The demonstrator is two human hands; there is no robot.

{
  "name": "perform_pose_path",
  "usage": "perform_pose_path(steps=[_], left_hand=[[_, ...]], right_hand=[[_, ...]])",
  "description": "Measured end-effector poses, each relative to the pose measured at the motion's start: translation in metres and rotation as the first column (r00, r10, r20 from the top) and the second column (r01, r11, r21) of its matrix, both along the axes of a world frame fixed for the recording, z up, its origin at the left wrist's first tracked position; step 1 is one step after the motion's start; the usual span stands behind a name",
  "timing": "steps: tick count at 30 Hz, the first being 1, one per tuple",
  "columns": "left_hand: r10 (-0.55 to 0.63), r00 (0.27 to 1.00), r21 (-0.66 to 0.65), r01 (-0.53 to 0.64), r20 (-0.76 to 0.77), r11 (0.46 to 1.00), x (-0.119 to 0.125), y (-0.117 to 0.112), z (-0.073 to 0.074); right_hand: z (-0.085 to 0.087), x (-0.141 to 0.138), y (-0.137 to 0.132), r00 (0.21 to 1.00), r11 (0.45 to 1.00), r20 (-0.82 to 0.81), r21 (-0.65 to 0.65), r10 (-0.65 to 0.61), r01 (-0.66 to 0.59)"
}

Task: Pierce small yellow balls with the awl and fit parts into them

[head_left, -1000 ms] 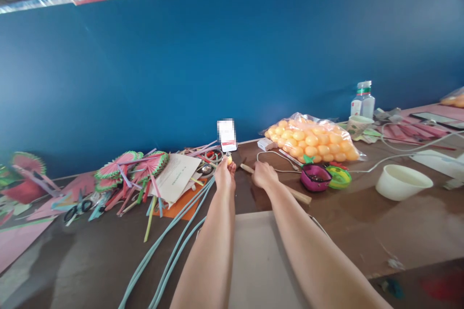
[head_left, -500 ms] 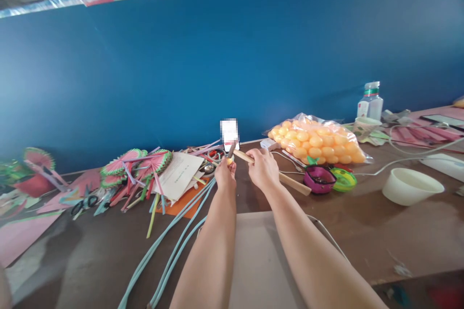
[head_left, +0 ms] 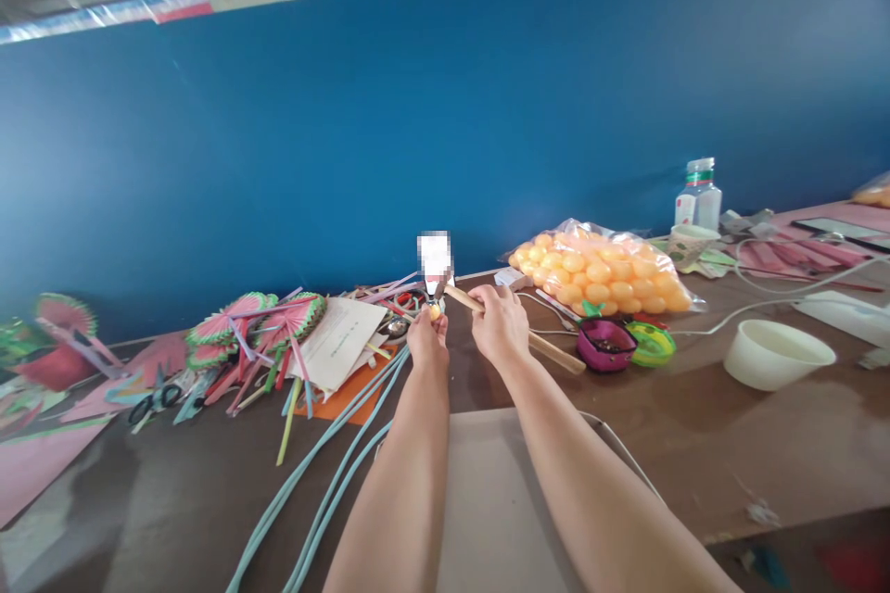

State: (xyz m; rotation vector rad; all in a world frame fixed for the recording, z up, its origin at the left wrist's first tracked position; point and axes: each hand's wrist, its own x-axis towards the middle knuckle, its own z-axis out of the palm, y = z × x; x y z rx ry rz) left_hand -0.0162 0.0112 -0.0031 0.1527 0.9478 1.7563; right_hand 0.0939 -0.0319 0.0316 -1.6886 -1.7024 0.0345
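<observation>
My right hand [head_left: 502, 324] is wrapped round the wooden handle of a hammer [head_left: 556, 352]. Its dark head points left, just above my left hand [head_left: 427, 340]. Between the fingertips of that left hand is a small round yellow-orange piece [head_left: 435, 311], too small to make out in full. Hammer head and piece are close together; I cannot tell whether they touch. Behind them a phone-like white screen [head_left: 436, 258], partly blurred out, stands against the blue partition [head_left: 389, 130].
Right of my hands lie a bag of orange balls [head_left: 604, 271], a purple container [head_left: 606, 345], a green lid [head_left: 652, 345] and a white tub [head_left: 777, 357]. To the left are paper fans [head_left: 292, 322], papers [head_left: 338, 338], scissors [head_left: 154, 397] and pale blue cords [head_left: 334, 454].
The view has shifted slightly, so most things sit a little further left. The yellow-orange piece at my left fingertips shows more clearly below the hammer head. Both hands keep their hold.
</observation>
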Motion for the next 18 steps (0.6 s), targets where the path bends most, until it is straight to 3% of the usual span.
perform_pose_path(steps=[18], left_hand=[[0.002, 1.0, -0.014, -0.002, -0.009, 1.0, 0.0007, -0.0006, 0.0011]], right_hand=[[-0.0017, 0.0003, 0.0003, 1.0, 1.0, 0.001, -0.015, 0.013, -0.013]])
